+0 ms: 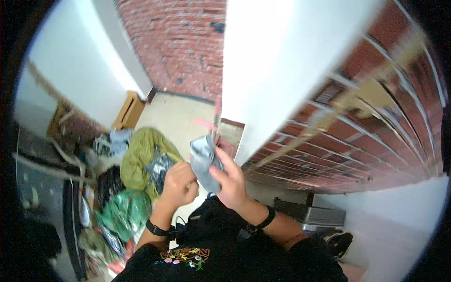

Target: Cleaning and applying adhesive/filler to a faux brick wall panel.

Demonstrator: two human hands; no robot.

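Observation:
In front of my chest, my right hand (231, 184) grips a small grey cloth bundle (203, 164) that looks like a folded sock. My thumb presses on its near side, and a lighter fold gapes at its upper end. Just left of it, my left hand (179, 184) is closed with its fingers curled in. Whether anything is inside those fingers is hidden.
On the floor at left lie an olive-green bag (145, 150), a green plastic bag (124, 214) and other bundles. Farther back stands a cardboard box (129, 110). A wire rack (329, 127) runs along the right. A metal case (324, 217) sits low at right.

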